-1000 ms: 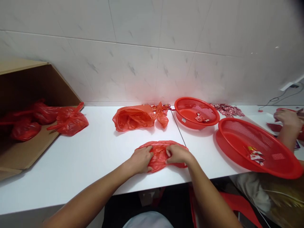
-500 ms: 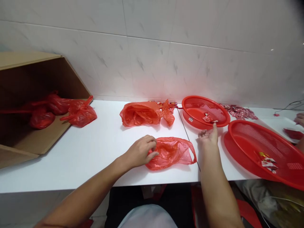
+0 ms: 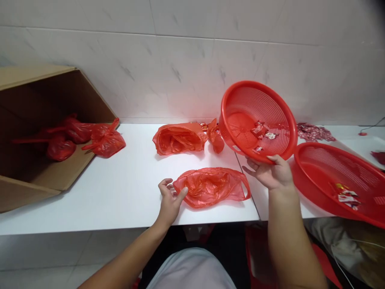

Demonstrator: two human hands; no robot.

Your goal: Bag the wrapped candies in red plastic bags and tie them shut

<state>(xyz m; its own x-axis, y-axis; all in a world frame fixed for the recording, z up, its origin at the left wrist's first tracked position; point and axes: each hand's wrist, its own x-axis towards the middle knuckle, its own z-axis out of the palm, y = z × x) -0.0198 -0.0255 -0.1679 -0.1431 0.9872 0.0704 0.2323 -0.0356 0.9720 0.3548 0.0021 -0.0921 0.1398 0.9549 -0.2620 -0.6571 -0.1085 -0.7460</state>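
Note:
My right hand (image 3: 272, 174) grips the near rim of a round red plastic basket (image 3: 240, 120), thumb over the rim and fingers underneath. The basket is raised off the table and tilted toward me. A few small wrapped packets (image 3: 260, 129) lie inside it. Below and to the left, an opened red plastic bag (image 3: 210, 186) lies on the white table, one handle loop to the right. My left hand (image 3: 172, 196) is at the bag's left end, fingers apart, with its thumb at the bag's edge.
Behind lie a stack of red bags (image 3: 180, 138) and a small knotted bag (image 3: 215, 138). At left, a cardboard box (image 3: 45, 182) on its side holds several tied red bags (image 3: 106, 138). A larger red basket (image 3: 315, 180) with packets and a packet pile (image 3: 315, 132) are at right.
My right hand has taken hold of the smaller basket, lifted it and tipped it toward me. My left hand has moved to the bag's left end and opened its fingers.

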